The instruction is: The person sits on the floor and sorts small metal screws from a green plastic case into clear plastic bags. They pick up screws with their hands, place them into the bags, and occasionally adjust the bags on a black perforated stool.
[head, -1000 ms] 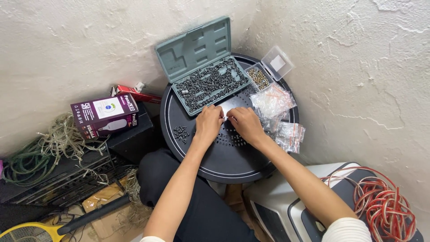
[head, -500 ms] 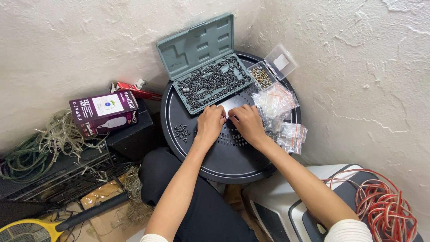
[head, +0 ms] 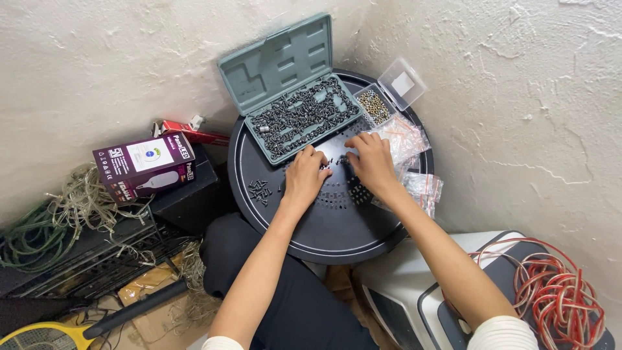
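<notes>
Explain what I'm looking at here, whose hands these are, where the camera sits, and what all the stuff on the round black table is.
There is one view, from a camera worn on a person's head, looking down at their own two bare hands. The left hand and right hand rest on a round black perforated tabletop, fingers on a few small dark screws between them; whether either hand grips anything cannot be told. Behind them lies an open grey-green plastic case filled with dark screws. Beside it sit a small clear plastic box of brass-coloured pieces and clear plastic bags. A small pile of loose dark screws lies left of the left hand.
</notes>
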